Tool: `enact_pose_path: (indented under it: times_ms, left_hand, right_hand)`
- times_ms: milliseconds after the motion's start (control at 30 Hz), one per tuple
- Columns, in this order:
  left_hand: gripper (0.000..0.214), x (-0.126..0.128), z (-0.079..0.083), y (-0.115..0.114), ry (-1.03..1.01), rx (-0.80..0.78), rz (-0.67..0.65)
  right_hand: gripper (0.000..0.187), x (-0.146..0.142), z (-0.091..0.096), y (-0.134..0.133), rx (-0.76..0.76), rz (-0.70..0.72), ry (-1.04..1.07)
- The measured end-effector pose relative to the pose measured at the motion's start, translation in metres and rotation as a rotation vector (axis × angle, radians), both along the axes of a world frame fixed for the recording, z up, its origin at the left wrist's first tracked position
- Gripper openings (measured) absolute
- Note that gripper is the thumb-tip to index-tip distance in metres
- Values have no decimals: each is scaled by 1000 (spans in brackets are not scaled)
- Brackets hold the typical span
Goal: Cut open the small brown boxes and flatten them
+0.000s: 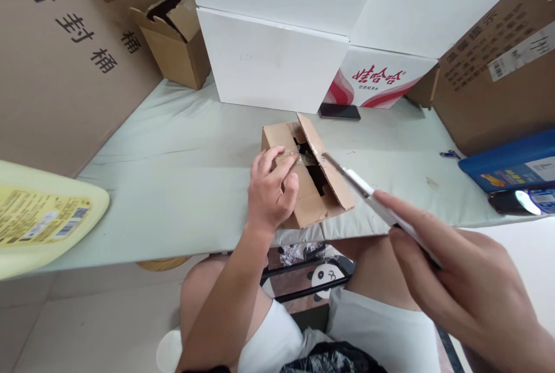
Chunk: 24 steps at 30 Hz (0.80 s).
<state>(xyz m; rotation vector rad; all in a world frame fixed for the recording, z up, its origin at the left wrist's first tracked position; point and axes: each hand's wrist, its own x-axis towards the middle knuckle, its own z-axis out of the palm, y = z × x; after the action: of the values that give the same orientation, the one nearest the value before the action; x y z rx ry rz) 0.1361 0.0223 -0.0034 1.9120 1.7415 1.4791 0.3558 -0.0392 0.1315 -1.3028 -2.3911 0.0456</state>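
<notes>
Right hand (pixel 463 280) clamps white-handled knife (pixel 387 210), axis pointing far-left at carton flap (pixel 332 176); left hand (pixel 271 191), loosely spread, rests on cardboard carton (pixel 310 208).

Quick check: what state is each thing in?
Small brown cardboard box: partly open, long flap raised, left hand on top.
Metal knife with a white handle: gripped in right hand, blade bare.
Black rectangular smartphone: lying flat, upper face dark.
Brown cardboard box at back left: flaps open.
Pale green cloth: spread, creased.
White cardboard box with red lettering: can't tell whether sealed.

A cloth-covered table (pixel 195 188) bears an opened carton (pixel 311 202), a phone (pixel 340 111).
</notes>
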Motion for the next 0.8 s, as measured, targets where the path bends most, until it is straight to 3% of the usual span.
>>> enact_pose_path:
  times_ms: [133, 300, 400, 467, 567, 667, 800]
  left_hand:
    - [54, -9, -4, 0, -33, 13, -26]
    - [47, -21, -10, 2, -87, -8, -88]
    - [46, -23, -12, 2, -102, -4, -105]
    - [46, -23, -12, 1, -105, -5, -116]
    - [46, -24, -10, 1, -110, -26, -128]
    - [46, -24, -7, 1, -127, -59, -153]
    - [45, -22, -4, 1, -131, -57, -184]
  right_hand:
    - [40, 13, -33, 30, -29, -235, 0]
    - [49, 36, -107, 71, -219, -323, -205]
    - [53, 43, -135, 78, -312, -371, -289]
    - [52, 45, -141, 78, -312, -377, -241]
    - [51, 41, -132, 76, -311, -298, 24]
    - [51, 26, -114, 73, -330, -52, 324]
    - [46, -2, -98, 68, -317, 201, 347]
